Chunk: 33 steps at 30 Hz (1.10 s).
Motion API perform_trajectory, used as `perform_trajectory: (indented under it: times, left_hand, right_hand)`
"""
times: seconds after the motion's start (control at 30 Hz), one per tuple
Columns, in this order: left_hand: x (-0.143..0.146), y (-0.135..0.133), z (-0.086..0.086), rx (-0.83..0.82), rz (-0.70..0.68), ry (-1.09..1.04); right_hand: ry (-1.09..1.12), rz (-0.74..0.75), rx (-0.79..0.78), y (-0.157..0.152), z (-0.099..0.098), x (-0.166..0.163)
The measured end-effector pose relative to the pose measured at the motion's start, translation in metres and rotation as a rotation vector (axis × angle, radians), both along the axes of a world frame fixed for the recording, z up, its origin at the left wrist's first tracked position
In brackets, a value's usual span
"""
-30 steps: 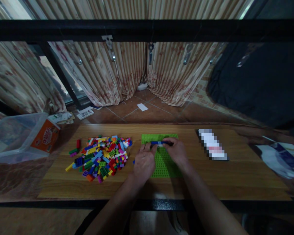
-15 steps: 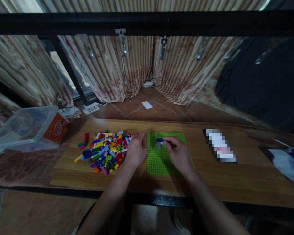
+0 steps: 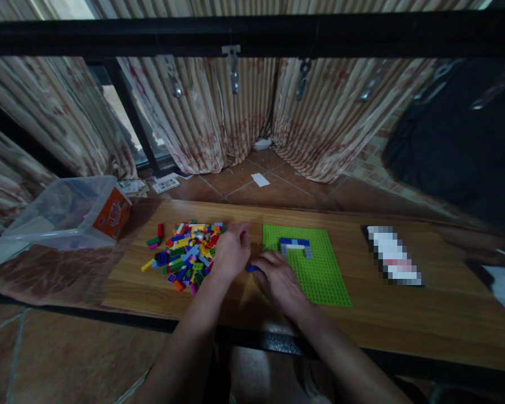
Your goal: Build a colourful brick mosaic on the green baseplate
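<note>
Dim room: striped curtains (image 3: pixel 219 118) hang over a terracotta tile floor (image 3: pixel 278 191) beyond the wooden table (image 3: pixel 404 314).

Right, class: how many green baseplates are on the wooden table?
1. The green baseplate lies flat right of the loose brick pile, its near left corner under the right hand. Nothing suggests another hidden.

Two bare forearms come up from the bottom edge of the view, no sleeves showing anywhere along them. The left hand (image 3: pixel 231 253) is bare: no glove, no ring, no watch to be seen. The right hand (image 3: pixel 280 280) is the same, bare to the wrist, no strap or band on it. Light is dim, so finer marks on the hands cannot be made out. Below the arms, between them, a dark garment shows, its detail lost in shadow.
</note>
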<state>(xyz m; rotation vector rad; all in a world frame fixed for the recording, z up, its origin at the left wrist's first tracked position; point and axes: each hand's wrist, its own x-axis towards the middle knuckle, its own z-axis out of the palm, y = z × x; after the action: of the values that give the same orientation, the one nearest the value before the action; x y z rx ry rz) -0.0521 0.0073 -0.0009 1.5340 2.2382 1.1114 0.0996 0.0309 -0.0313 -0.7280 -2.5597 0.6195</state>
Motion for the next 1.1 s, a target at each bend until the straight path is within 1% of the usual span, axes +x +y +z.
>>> perform_trajectory:
  times: [0.13,0.33,0.47,0.57,0.67,0.8,0.97,1.1]
  left_hand:
    - [0.005,-0.001,0.004,-0.053,-0.026,0.030]
    - [0.009,-0.001,0.005,-0.094,-0.049,0.051]
    - [0.012,0.000,0.001,-0.105,-0.069,0.089]
    - [0.015,0.001,-0.002,-0.116,-0.103,0.117]
    - [0.019,0.002,-0.004,-0.141,-0.157,0.118]
    - [0.026,0.002,-0.004,-0.184,-0.227,0.118]
    - [0.030,0.002,-0.007,-0.222,-0.237,0.135]
    - [0.033,0.001,-0.005,-0.251,-0.266,0.120]
  right_hand:
    - [0.000,-0.013,-0.036,-0.005,0.004,0.000]
    - [0.080,-0.008,-0.269,-0.009,0.013,0.016]
    - [0.086,-0.095,-0.409,-0.001,0.020,0.038]
    - [0.038,-0.174,-0.470,0.009,0.020,0.055]
    - [-0.004,-0.224,-0.445,0.020,0.016,0.065]
    - [-0.019,-0.290,-0.328,0.026,0.015,0.067]
    - [-0.044,-0.275,-0.317,0.023,0.017,0.066]
    - [-0.074,-0.282,-0.244,0.023,0.013,0.065]
